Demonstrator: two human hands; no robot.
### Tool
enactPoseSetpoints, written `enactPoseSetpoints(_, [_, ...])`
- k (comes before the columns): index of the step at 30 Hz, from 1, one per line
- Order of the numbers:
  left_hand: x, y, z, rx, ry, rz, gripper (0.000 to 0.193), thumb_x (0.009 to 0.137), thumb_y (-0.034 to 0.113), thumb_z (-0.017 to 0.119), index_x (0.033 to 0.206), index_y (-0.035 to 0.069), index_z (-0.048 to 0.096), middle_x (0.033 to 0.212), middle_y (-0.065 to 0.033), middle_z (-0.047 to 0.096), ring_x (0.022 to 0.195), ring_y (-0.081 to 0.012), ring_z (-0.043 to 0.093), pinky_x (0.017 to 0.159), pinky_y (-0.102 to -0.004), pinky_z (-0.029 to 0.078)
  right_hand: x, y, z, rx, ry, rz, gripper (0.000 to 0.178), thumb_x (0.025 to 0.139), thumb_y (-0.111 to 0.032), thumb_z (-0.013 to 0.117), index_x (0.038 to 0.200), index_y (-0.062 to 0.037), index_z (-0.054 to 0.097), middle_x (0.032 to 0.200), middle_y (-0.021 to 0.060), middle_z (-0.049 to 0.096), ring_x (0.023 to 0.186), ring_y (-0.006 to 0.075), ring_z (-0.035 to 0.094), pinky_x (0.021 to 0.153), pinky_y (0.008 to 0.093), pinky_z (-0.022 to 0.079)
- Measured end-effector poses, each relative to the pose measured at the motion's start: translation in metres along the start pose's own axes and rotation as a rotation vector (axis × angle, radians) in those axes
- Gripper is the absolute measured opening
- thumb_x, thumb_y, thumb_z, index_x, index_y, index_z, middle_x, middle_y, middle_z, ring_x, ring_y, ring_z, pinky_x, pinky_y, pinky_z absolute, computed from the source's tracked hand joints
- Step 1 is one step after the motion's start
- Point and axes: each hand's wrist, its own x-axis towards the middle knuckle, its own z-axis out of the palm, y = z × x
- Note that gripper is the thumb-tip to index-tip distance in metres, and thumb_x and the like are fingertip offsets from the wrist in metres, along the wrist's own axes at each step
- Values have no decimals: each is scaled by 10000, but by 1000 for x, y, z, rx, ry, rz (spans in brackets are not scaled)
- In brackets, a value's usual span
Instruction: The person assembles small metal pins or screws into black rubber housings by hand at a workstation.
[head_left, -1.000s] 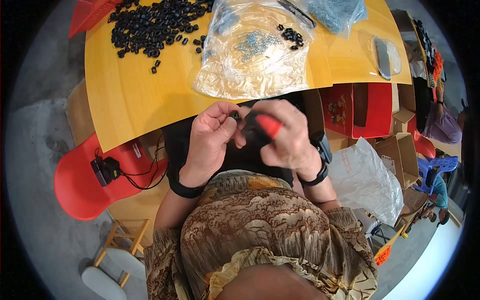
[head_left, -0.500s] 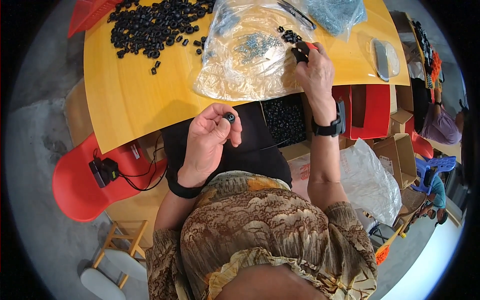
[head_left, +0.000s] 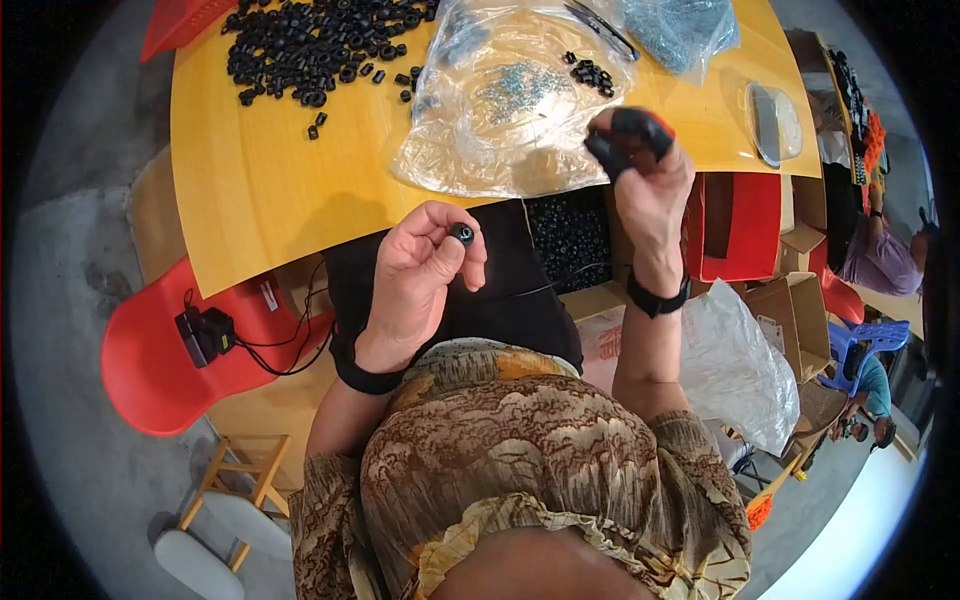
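My left hand pinches a small black ring-shaped part between thumb and fingers, its round end facing up. My right hand is raised over the table's front edge, fingers curled and blurred. Black material with a red edge shows at its thumb and fingers; whether it is finger covers or a tool I cannot tell, and anything pinched is hidden. Beyond that hand, small black pieces lie on a clear plastic sheet. Beside them is a scatter of small silvery parts.
A heap of black parts covers the yellow table's far left. Black tweezers-like tools, a bag of silvery pieces and a clear case lie right. Below are a box of dark parts and a red bin.
My right hand has drawn back from the small black pieces, toward me and slightly right, and its wrist has turned. My left hand keeps hold of the black ring-shaped part, nearly still.
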Motion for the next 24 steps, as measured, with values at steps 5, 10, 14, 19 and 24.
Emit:
enactPoseSetpoints(5, [-5, 3, 10, 67, -4, 72, 167, 871, 128, 569, 960, -3, 516, 787, -63, 579, 621, -113, 540, 583, -214, 441, -33, -12, 13, 520, -293, 129, 187, 690, 91, 666, 848, 11, 608, 860, 52, 594, 802, 131, 579, 728, 244, 465])
enactPoseSetpoints(10, [-12, 7, 18, 150, -8, 91, 180, 865, 128, 581, 956, -15, 522, 783, -64, 582, 627, -102, 541, 589, -205, 443, -54, -18, 24, 540, -313, 159, 182, 695, 55, 686, 857, 5, 621, 849, 60, 603, 798, 124, 578, 711, 240, 468])
enactPoseSetpoints(14, [-17, 9, 22, 201, -3, 110, 191, 862, 130, 590, 959, -23, 532, 782, -62, 588, 639, -90, 548, 596, -196, 447, -60, -24, 28, 502, -308, 124, 158, 709, 56, 669, 847, -2, 618, 844, 61, 606, 789, 126, 583, 708, 234, 466])
enactPoseSetpoints(19, [-21, 10, 26, 240, 3, 112, 198, 859, 131, 597, 962, -25, 532, 785, -54, 592, 647, -79, 559, 602, -186, 458, -63, -30, 28, 352, -295, 13, 137, 715, 46, 655, 835, -6, 613, 830, 69, 607, 735, 134, 592, 658, 236, 468])
enactPoseSetpoints(24, [-22, 8, 26, 254, -7, 149, 186, 856, 105, 597, 965, -29, 528, 783, -46, 592, 655, -74, 567, 609, -183, 468, -63, -35, 31, 148, -317, -178, 133, 721, 4, 660, 841, -23, 611, 795, 78, 607, 671, 161, 606, 589, 247, 473])
